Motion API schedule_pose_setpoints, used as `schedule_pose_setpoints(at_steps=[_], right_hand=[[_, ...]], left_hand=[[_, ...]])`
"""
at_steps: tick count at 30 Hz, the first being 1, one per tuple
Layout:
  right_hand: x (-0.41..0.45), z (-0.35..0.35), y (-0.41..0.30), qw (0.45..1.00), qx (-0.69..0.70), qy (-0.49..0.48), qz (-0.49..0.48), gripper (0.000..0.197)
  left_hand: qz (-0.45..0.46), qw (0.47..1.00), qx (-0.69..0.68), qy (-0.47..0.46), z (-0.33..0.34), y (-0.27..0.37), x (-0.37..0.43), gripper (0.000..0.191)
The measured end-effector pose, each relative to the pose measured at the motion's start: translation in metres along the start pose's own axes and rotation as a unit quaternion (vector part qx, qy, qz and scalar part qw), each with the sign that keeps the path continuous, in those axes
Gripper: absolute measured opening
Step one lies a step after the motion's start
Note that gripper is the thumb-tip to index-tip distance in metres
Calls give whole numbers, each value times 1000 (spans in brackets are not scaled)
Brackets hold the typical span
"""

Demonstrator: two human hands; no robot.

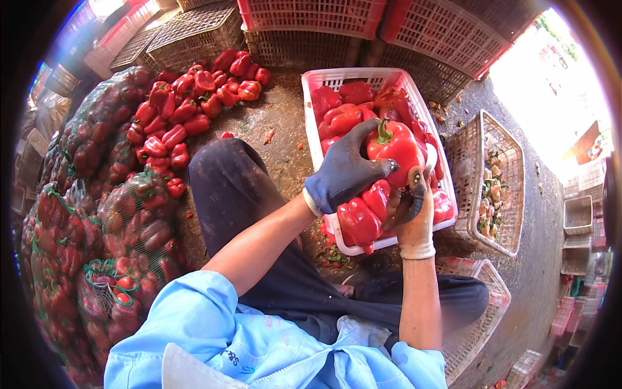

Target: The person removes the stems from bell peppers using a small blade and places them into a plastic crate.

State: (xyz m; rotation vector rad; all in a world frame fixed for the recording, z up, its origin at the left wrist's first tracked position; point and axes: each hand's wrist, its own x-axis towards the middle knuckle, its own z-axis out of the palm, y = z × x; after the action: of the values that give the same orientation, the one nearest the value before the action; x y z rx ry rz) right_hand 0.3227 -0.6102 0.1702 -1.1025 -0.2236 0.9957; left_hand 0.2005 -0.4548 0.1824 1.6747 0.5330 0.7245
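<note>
My left hand (342, 167), in a grey-blue coated work glove, grips a large red bell pepper (401, 146) from its left side. The pepper's green stem (385, 132) faces up and left. From below and to the right, my right hand (413, 214), in a pale glove with dark, dirty fingers, supports the same pepper. A small white object (430, 158) shows by the right fingertips; what it is cannot be made out. Beneath both hands sits a white plastic crate (308, 116) filled with red bell peppers (359, 221).
On the floor at the left lies a heap of loose red peppers (180, 116). Green mesh sacks (141, 223) packed with peppers stand nearer me. To the right, a dirty crate (466, 180) contains trimmed scraps (491, 194). Stacked crates (311, 48) line the far side.
</note>
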Motion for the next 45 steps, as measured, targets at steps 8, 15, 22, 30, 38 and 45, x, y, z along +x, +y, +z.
schedule_pose_setpoints(at_steps=[8,15,22,30,38,45], right_hand=[[-4,4,10,1000,-3,2,6,23],[0,0,-5,878,-395,-28,-270,60],[-4,18,-9,847,-477,-40,-233,75],[17,-16,31,823,-532,-37,-195,75],[-13,-22,5,852,-481,-28,-207,51],[15,3,-44,895,-362,-82,-248,55]], left_hand=[[65,991,0,114,14,-9,-8,71],[42,986,35,158,15,-12,-5,60],[83,969,176,151,16,-4,-11,59],[20,977,78,196,8,1,-2,57],[-72,983,-3,169,-23,20,12,62],[-38,998,52,16,-8,10,0,62]])
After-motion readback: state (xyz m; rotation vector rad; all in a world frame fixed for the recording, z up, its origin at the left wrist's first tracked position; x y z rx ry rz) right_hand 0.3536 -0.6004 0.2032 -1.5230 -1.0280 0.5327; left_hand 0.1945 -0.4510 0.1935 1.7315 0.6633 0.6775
